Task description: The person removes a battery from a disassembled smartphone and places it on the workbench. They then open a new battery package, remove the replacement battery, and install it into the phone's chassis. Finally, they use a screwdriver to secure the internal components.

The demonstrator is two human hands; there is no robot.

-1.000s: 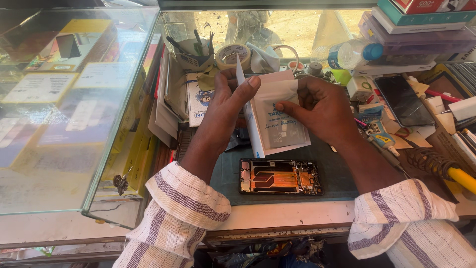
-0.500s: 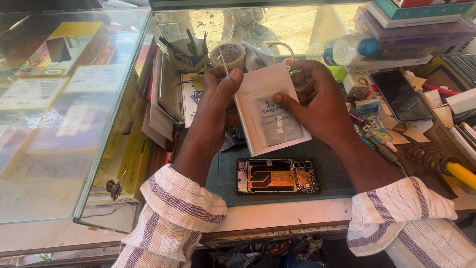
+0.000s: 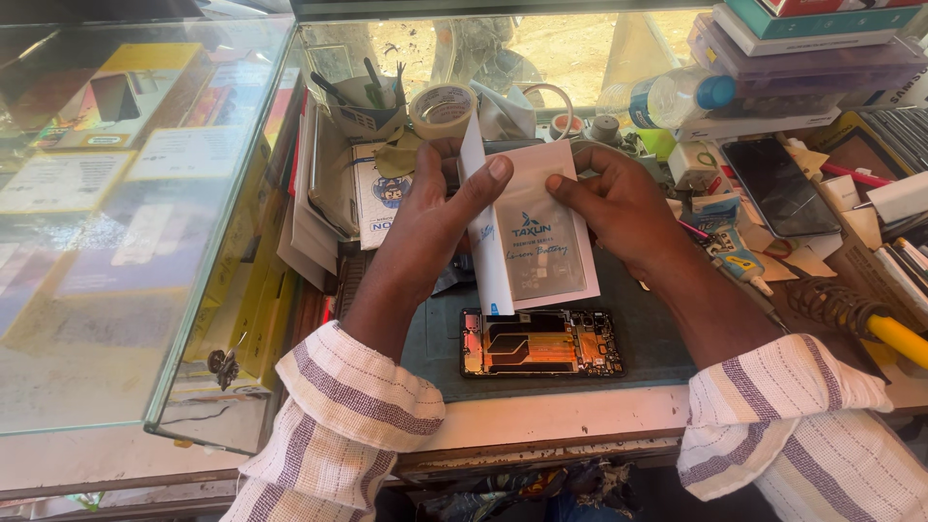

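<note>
Both my hands hold a flat white packet (image 3: pixel 541 242) upright above the work mat. My left hand (image 3: pixel 440 217) grips its left edge, thumb on the front, beside a narrow white strip or flap (image 3: pixel 486 251) that hangs down from the packet's left side. My right hand (image 3: pixel 619 203) pinches the packet's upper right edge. Below the packet an opened phone (image 3: pixel 541 343), its back off and its copper-coloured insides showing, lies flat on the dark green mat (image 3: pixel 667 338).
A glass display case (image 3: pixel 145 222) stands at the left. At the back are a tape roll (image 3: pixel 443 108), a cup of tools (image 3: pixel 365 101) and a water bottle (image 3: pixel 667 97). At the right lie stacked boxes (image 3: pixel 812 39), a dark phone (image 3: pixel 778 188) and a yellow-handled soldering iron (image 3: pixel 870 324).
The packet has been turned to face me and brought slightly lower. A white strip now hangs down at its left edge under my left thumb. The opened phone has stayed in place.
</note>
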